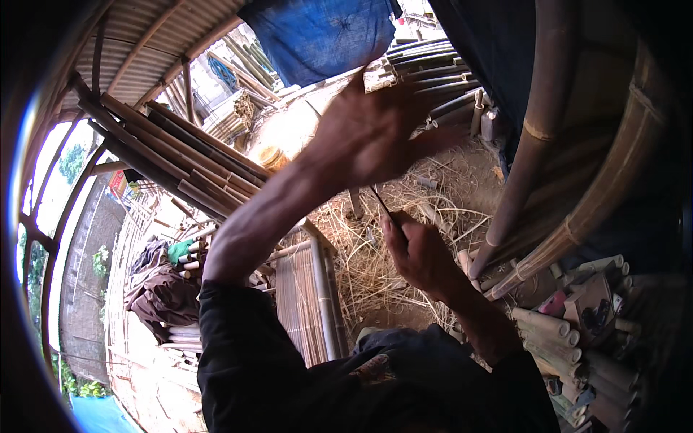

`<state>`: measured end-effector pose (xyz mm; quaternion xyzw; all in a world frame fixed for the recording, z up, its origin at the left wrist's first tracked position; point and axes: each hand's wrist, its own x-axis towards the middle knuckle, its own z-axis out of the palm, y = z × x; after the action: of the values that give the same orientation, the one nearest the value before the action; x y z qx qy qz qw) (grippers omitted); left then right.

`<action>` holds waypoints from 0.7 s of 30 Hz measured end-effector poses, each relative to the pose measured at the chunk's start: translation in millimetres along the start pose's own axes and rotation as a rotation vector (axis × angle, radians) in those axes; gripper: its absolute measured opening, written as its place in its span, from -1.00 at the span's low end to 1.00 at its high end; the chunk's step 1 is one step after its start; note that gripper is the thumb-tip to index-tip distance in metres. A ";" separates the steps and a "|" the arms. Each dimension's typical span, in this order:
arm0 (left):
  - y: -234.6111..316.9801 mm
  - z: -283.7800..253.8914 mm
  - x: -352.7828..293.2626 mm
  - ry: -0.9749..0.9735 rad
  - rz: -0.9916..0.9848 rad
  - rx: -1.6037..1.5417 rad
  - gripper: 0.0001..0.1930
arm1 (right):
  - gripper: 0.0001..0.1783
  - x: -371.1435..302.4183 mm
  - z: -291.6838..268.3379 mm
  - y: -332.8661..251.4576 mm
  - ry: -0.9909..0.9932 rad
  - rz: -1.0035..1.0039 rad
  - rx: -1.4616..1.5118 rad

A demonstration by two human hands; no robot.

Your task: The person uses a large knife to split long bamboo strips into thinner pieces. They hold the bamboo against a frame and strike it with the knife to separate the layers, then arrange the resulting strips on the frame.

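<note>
My left hand (372, 133) is raised across the middle of the view, smeared by motion, with its fingers spread and nothing visible in it. Below and to the right of it, my right hand (422, 256) is closed around a slim dark knife (383, 204). The knife points up toward my left wrist, and its tip end lies close to or behind that wrist. Under both hands, pale bamboo shavings (382, 267) litter the dirt ground.
A slatted bamboo bench (299, 303) stands left of the shavings. Long bamboo poles (195, 155) are stacked at the far left. Thick upright bamboo poles (534, 137) rise on the right, above cut bamboo pieces (545, 325). A blue cloth (321, 36) hangs at the back. Dark clothes (170, 292) lie at left.
</note>
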<state>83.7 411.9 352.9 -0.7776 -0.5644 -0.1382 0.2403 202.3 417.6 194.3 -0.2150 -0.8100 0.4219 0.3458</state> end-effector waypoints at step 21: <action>-86.4 20.3 -90.1 0.429 -0.091 -0.883 -0.58 | -0.56 47.6 58.6 44.4 -0.144 0.121 0.145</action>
<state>-28.3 371.0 310.7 -0.7336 -0.4231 -0.5318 -0.0079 129.5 441.2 151.7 -0.2068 -0.7857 0.5140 0.2753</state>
